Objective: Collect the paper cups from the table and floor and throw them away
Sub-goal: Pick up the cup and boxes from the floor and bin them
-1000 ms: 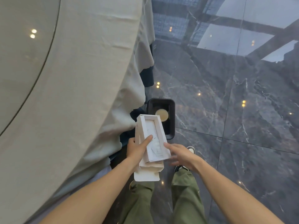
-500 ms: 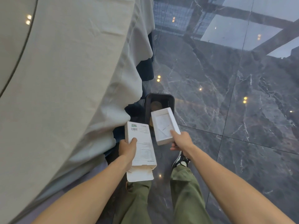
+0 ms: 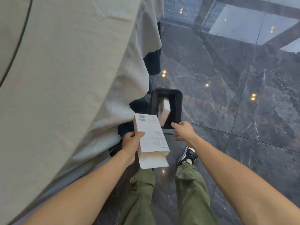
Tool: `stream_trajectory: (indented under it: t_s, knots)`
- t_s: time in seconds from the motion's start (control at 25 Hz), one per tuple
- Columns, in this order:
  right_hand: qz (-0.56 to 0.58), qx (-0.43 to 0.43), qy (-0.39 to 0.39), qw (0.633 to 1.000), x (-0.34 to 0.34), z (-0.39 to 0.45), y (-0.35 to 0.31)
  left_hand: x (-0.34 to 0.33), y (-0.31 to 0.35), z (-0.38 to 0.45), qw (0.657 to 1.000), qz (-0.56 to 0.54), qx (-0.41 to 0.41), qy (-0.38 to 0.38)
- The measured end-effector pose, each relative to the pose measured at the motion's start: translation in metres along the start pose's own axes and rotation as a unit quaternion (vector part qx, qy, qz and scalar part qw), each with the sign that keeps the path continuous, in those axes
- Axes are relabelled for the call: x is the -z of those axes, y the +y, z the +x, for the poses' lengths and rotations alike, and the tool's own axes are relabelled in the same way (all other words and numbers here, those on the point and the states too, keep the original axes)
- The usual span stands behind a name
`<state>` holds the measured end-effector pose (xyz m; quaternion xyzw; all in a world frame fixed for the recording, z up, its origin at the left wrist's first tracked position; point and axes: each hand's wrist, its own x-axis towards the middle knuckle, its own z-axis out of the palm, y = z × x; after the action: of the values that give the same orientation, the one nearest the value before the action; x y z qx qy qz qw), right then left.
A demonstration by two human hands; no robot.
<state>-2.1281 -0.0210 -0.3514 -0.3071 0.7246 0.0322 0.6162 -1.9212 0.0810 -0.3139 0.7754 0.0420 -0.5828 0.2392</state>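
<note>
A black rectangular trash bin (image 3: 178, 103) stands on the floor beside the table. A white inner tray (image 3: 164, 111) is blurred in mid-fall inside the bin's opening. My left hand (image 3: 131, 141) grips a white cardboard box sleeve (image 3: 151, 140) with a barcode label, its lower flap open. My right hand (image 3: 183, 130) hovers empty, fingers apart, just above the bin's near rim. No paper cup is visible.
A round table under a grey-green tablecloth (image 3: 73, 78) fills the left side, its cloth hanging down next to the bin. The floor (image 3: 235, 111) is dark polished marble with light reflections. My legs in green trousers and one sneaker (image 3: 188, 155) stand below the bin.
My right hand took the inner tray off the box sleeve, carried it over the bin and let it go; it now drops inside. My left hand kept the sleeve.
</note>
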Motion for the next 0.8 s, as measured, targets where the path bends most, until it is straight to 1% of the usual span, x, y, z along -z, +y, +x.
stream_trajectory:
  t_s: [0.04,0.08,0.16,0.2,0.24,0.28,0.32,0.36,0.48,0.6,0.68,0.72,0.8]
  knots:
    - [-0.01,-0.002,-0.029,1.0,0.001,-0.007,0.001,-0.004,0.003,-0.001,1.0,-0.012,0.006,0.0]
    - [-0.006,-0.008,-0.082,0.997,0.003,-0.016,0.002,-0.01,0.007,-0.002,1.0,-0.023,0.011,-0.003]
    - [0.053,-0.031,-0.216,0.975,0.007,-0.029,0.006,-0.021,0.014,-0.004,0.999,-0.037,0.013,-0.011]
    - [0.088,-0.035,-0.264,0.96,0.009,-0.033,0.01,-0.026,0.016,-0.005,0.999,-0.038,0.013,-0.018]
    - [0.114,-0.031,-0.284,0.951,0.011,-0.034,0.013,-0.031,0.018,-0.006,0.999,-0.031,0.013,-0.026]
    - [0.126,-0.024,-0.279,0.952,0.013,-0.033,0.016,-0.036,0.019,-0.007,0.999,-0.022,0.013,-0.036]
    - [0.131,-0.017,-0.253,0.958,0.014,-0.031,0.019,-0.04,0.019,-0.007,0.999,-0.009,0.016,-0.044]
    - [0.131,-0.008,-0.216,0.968,0.016,-0.029,0.021,-0.043,0.02,-0.008,0.999,-0.003,0.02,-0.048]
    - [0.13,-0.007,-0.066,0.989,0.022,-0.02,0.023,-0.047,0.019,-0.009,0.997,0.008,0.037,-0.069]
    - [0.073,0.002,0.043,0.996,0.028,-0.021,0.018,-0.05,0.016,-0.012,0.993,0.032,0.049,-0.1]
    - [0.006,0.014,0.091,0.996,0.03,-0.022,0.013,-0.052,0.015,-0.012,0.993,0.042,0.049,-0.102]
    - [-0.019,0.018,0.103,0.994,0.031,-0.022,0.011,-0.051,0.015,-0.012,0.993,0.046,0.047,-0.099]
    - [-0.039,0.026,0.101,0.994,0.029,-0.021,0.005,-0.051,0.015,-0.011,0.992,0.056,0.039,-0.104]
